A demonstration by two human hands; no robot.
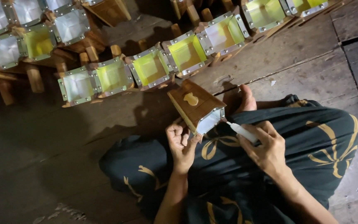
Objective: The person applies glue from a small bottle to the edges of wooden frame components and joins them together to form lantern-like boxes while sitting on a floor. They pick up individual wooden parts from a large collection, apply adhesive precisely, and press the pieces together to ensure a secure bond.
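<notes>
Gripping a brown wooden box point(195, 107) over the lap, the left hand point(182, 143) tilts it while the right hand point(266, 148) squeezes a white tube point(242, 131) at its edge. Many boxes point(150, 67) with shiny rims already sit in rows on the floor point(295, 62), so this job looks well along.

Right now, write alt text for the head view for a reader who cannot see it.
A seated person's left hand holds a small wooden box while the right hand points a white tube at its metal-edged opening. Rows of similar boxes with yellow or white panels lie on the plank floor ahead.
</notes>
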